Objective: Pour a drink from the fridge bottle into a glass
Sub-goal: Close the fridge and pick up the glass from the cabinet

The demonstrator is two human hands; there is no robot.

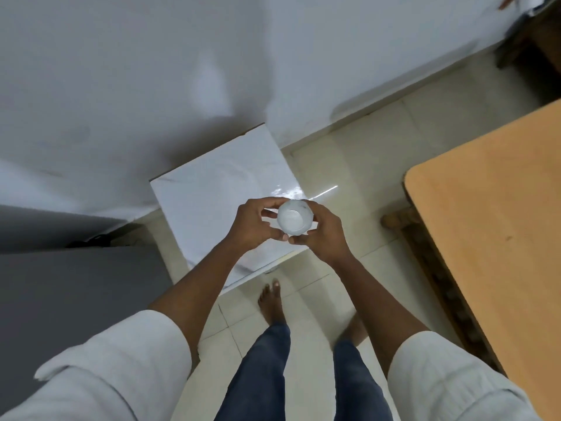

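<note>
You cradle the glass (294, 219) upright, both hands' fingers grasping it: left hand (253, 226) at nine o'clock, right hand (321, 230) at three, steadying it over the white box (218, 183).

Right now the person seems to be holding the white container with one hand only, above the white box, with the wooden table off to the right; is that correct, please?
Not quite: both hands hold the white container, the left hand and the right hand meeting around it. The head view shows this. It is above the white box, with the wooden table to the right.
</note>
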